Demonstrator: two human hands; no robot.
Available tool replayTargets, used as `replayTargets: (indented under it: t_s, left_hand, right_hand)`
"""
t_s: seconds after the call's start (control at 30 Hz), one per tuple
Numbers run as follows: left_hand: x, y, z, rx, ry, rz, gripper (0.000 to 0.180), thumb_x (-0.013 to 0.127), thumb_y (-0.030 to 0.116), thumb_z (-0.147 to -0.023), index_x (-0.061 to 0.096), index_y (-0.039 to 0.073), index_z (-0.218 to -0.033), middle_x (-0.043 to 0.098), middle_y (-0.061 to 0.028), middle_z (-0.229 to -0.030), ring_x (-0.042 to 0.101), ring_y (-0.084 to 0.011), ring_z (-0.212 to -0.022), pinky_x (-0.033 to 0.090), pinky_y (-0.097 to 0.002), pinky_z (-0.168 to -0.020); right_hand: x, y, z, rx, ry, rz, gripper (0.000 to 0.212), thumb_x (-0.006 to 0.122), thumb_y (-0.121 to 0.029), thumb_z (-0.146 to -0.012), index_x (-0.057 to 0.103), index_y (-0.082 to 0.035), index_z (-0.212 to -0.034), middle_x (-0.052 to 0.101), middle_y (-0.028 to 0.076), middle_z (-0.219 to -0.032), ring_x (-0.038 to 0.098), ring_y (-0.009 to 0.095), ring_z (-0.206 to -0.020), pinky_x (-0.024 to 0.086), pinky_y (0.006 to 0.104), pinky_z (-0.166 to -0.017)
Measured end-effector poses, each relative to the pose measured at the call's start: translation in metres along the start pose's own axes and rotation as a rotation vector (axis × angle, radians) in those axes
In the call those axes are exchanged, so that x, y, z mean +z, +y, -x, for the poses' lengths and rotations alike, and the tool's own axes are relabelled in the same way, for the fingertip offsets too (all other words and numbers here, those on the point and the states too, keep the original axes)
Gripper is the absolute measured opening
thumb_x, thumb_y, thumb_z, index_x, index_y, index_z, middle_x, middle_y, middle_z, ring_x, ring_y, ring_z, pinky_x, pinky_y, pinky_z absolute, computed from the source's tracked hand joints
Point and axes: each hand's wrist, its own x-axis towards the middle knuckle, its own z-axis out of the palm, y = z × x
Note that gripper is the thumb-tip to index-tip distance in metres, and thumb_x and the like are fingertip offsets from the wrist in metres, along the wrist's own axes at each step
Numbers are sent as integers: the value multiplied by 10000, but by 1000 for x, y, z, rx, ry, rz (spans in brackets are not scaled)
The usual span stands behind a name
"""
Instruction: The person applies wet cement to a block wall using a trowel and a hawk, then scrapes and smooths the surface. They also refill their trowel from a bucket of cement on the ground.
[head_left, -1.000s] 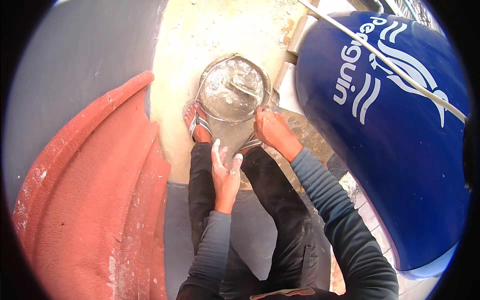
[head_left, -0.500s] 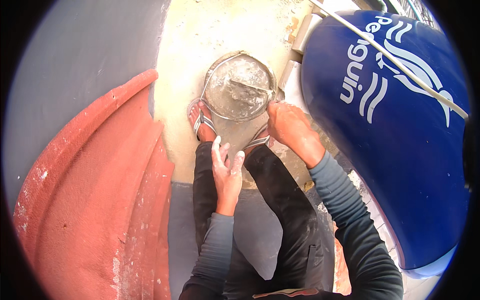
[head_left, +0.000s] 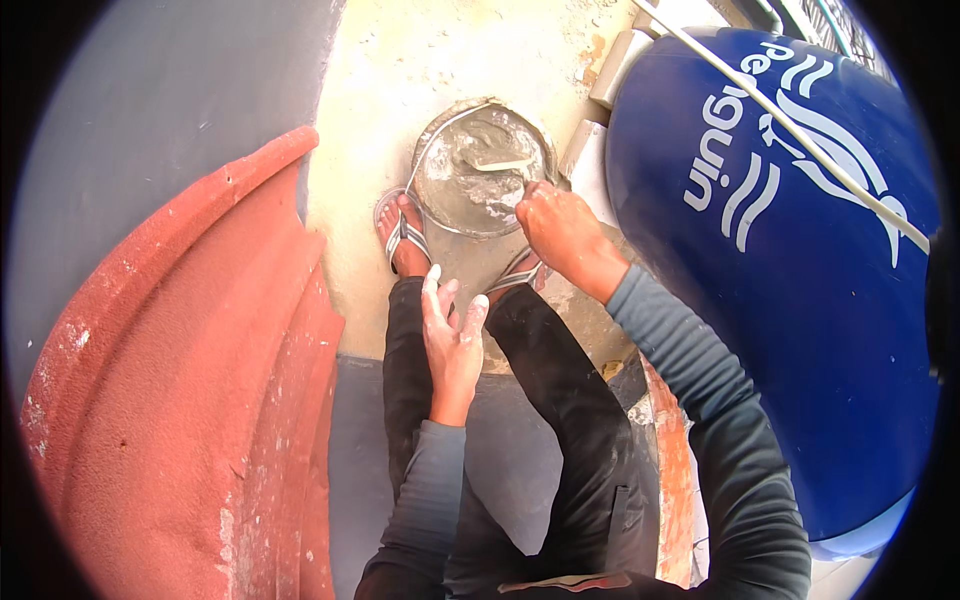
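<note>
A round bucket (head_left: 417,165) with a thin wire handle stands on the ground by my feet, holding wet grey mortar (head_left: 465,208). My right hand (head_left: 565,238) is closed at the bucket's right rim around the handle of a trowel (head_left: 500,165). The trowel's blade lies in the mortar, partly sunk, with one pale edge showing. My left hand (head_left: 455,348) hangs above my legs, short of the bucket, fingers apart and nothing in it. Grey-white residue coats its fingertips.
On the right lies a large blue tank (head_left: 720,300), with a pale hose (head_left: 790,125) across it. White blocks (head_left: 590,165) sit between tank and bucket. A curved red moulded piece (head_left: 190,370) rises on the left, beside a grey wall (head_left: 170,130). My sandalled foot (head_left: 408,240) stands close to the bucket.
My right hand has moved slightly left, over the bucket's rim. The trowel blade has turned and shifted in the mortar, whose surface is now swirled and wetter-looking. My left hand has barely moved.
</note>
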Motion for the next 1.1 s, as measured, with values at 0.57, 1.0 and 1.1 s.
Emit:
replayTargets:
  t_s: [0.57, 1.0, 1.1]
  left_hand:
    - [12, 11, -4, 17, -32, -37, 807, 749, 235, -917, 303, 73, -1571, 472, -248, -1456, 425, -343, -1412, 304, -499, -1181]
    - [15, 13, -4, 21, -40, -21, 762, 706, 117, -935, 295, 65, -1574, 442, -266, -1481, 451, -310, -1379, 372, -407, -1146]
    - [12, 12, -9, 23, -42, 29, 785, 727, 185, -934, 291, 55, -1573, 452, -266, -1471, 424, -331, -1409, 331, -467, -1174]
  right_hand:
    - [84, 13, 6, 158, 25, -306, 157, 574, -101, -872, 678, 16, -856, 689, 264, -941, 703, 415, -891, 565, 502, -779]
    - [66, 50, -9, 189, 47, -379, 178, 556, -90, -880, 643, 63, -908, 665, 310, -912, 668, 476, -906, 530, 533, -819]
    - [82, 42, -14, 232, 42, -545, 196, 569, -114, -903, 616, 77, -901, 654, 310, -887, 654, 488, -882, 522, 538, -816]
